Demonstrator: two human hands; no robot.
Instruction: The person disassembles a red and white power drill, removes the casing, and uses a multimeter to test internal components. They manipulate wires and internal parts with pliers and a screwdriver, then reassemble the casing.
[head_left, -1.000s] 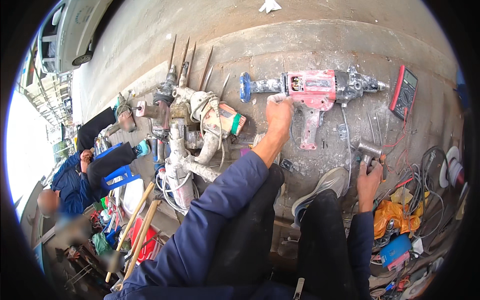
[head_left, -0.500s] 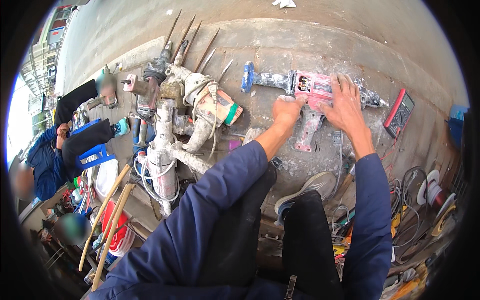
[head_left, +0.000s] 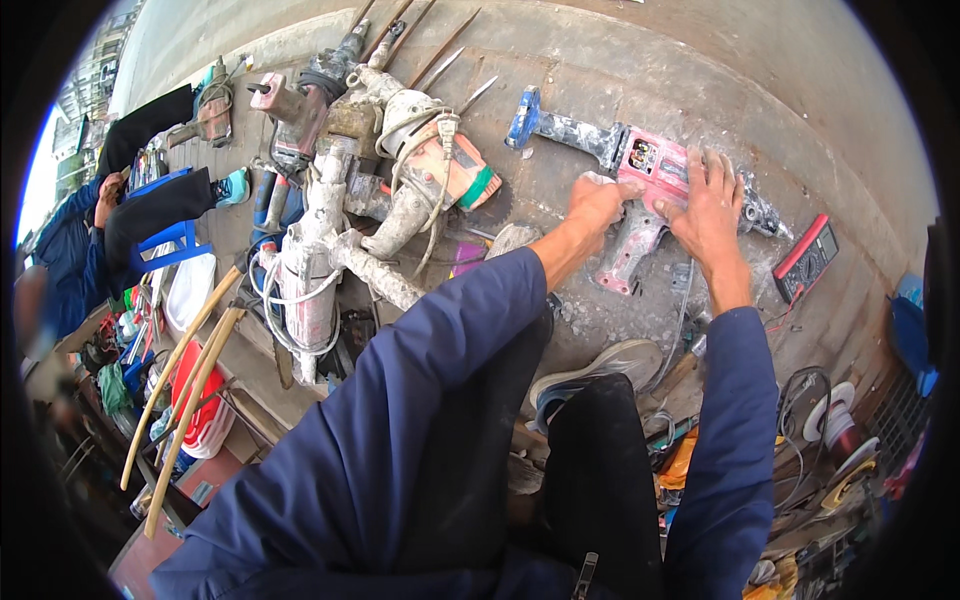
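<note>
Paved ground (head_left: 600, 95), dusty, spread with tools. Far left: seated person in blue (head_left: 75, 225). Left of centre: heap of dust-caked demolition hammers (head_left: 312, 285). Right of centre, lying on the paving: red power drill (head_left: 672, 168), blue end leftward, handle toward near side. Hands apart, both on drill: right hand (head_left: 712, 212) laid open across housing; left hand (head_left: 595, 205) curled against near side, grip unclear. Just right: red-edged multimeter (head_left: 808, 257).

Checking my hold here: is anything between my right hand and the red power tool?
Nothing visible: the right hand lies directly on the red power tool, and the multimeter sits apart, to the right.
</note>
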